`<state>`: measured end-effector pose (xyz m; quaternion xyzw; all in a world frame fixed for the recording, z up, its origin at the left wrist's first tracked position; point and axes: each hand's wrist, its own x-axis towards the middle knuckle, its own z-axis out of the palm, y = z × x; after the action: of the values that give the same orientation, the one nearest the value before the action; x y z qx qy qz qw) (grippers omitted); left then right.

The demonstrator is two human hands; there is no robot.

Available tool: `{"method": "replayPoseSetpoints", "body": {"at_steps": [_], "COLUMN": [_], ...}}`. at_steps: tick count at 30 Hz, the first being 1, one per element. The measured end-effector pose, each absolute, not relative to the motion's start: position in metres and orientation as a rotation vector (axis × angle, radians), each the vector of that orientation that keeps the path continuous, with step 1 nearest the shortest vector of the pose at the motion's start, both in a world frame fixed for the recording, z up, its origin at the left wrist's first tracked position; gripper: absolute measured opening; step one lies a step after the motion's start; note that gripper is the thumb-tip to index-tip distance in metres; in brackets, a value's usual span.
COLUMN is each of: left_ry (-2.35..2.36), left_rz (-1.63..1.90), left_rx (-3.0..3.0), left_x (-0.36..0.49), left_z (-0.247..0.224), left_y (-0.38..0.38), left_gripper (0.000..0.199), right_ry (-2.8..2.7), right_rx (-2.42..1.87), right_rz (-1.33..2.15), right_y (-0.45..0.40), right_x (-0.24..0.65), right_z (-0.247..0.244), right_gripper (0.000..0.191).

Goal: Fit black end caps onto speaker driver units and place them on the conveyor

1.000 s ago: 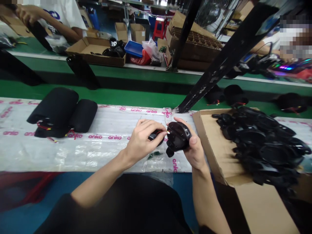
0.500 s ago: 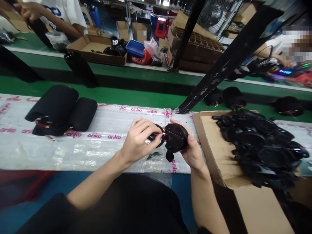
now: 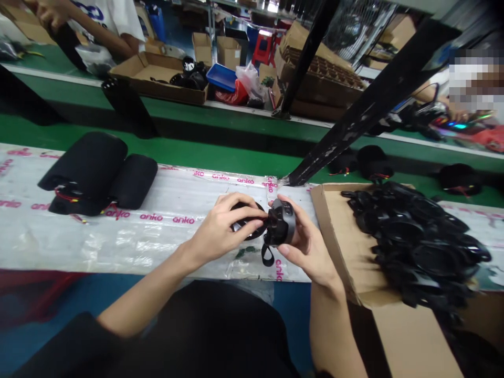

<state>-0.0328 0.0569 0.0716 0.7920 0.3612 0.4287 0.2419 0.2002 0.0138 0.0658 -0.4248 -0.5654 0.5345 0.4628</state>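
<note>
My right hand (image 3: 311, 244) grips a round black plastic end cap (image 3: 289, 223) by its rim, its side turned toward me. A small black strap loop (image 3: 268, 256) hangs from the cap. My left hand (image 3: 226, 223) is closed in a pinch at the cap's inner side, where thin dark wires (image 3: 266, 218) run. Its fingers partly cover a second round black part (image 3: 258, 231), close to the cap; whether the left hand also bears this part I cannot tell. The wire ends are hidden by the fingertips.
Black fabric-covered cylinders (image 3: 88, 165) with wires lie left on the plastic-wrapped bench (image 3: 157, 247). At right stands a cardboard box (image 3: 334, 231) heaped with black caps (image 3: 425, 236). A slanted black post (image 3: 366, 100) rises behind. Co-workers' arms (image 3: 94, 31) show across the green belt (image 3: 220, 149).
My right hand has turned the cap, so its side now faces me instead of its flat inner face, and the strap shows as a loop. My left hand stays pinched beside it.
</note>
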Motion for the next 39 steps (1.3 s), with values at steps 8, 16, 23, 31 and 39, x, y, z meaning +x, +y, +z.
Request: {"method": "replayPoseSetpoints", "body": {"at_steps": [8,16,23,31,39], "left_ry": [0.911,1.015,0.884,0.745,0.904], "left_rz": [1.219,1.247,1.349,1.094,1.206], "left_rx": [2.210,2.117,1.667,1.421,1.309], "left_x": [-0.032,-0.034,-0.032,-0.043,-0.022], "left_z": [0.067,0.057,0.039,0.037,0.026], "left_y": [0.060,0.061,0.063,0.074,0.064], "left_gripper": [0.002,0.002,0.021,0.037,0.040], "right_ry": [-1.402,-1.541,-1.670,-1.721,-1.159], "right_rx": [-1.052,-1.271,-1.370,-1.543,-1.236], "right_rz": [1.388,1.028,0.568,0.566,0.908], "right_y": [0.015,0.013,0.020,0.021,0.007], "right_x": [0.195,0.185,0.158,0.139,0.133], "right_z": [0.072,0.079,0.074,0.067,0.018], "right_gripper": [0.094,0.084,0.077,0.087,0.049]}}
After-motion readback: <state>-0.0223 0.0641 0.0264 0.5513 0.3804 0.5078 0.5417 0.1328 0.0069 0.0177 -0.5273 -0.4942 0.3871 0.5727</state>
